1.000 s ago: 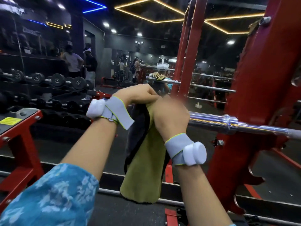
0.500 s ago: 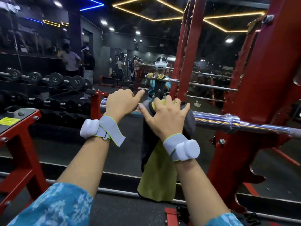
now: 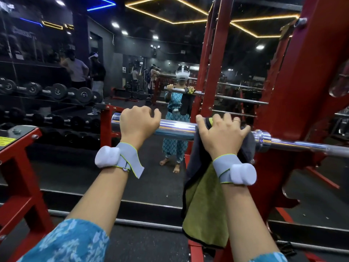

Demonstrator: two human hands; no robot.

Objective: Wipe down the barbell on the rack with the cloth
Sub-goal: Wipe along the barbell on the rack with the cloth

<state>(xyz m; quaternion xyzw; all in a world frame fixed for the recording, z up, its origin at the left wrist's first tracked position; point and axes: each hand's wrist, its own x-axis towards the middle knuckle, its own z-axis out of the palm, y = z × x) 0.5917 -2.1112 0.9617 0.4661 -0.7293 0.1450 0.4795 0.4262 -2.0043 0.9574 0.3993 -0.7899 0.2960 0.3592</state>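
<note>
A chrome barbell (image 3: 177,128) lies across the red rack (image 3: 294,103), its thick sleeve end pointing left. My left hand (image 3: 138,124) grips the sleeve near its end, fingers curled over the top. A green and dark grey cloth (image 3: 205,201) is draped over the sleeve and hangs down below it. My right hand (image 3: 221,137) presses the cloth onto the bar with fingers spread over it, close to the collar (image 3: 261,138). Both wrists wear grey straps with white pods.
A mirror ahead reflects me and the barbell. Dumbbell racks (image 3: 56,93) line the left wall, with people (image 3: 77,70) standing behind them. A red frame (image 3: 17,157) stands at lower left. The rack's upright is close on the right.
Both hands moved apart along the sleeve. My right hand slid the cloth rightward toward the collar, and my left hand shifted left, leaving bare chrome between them.
</note>
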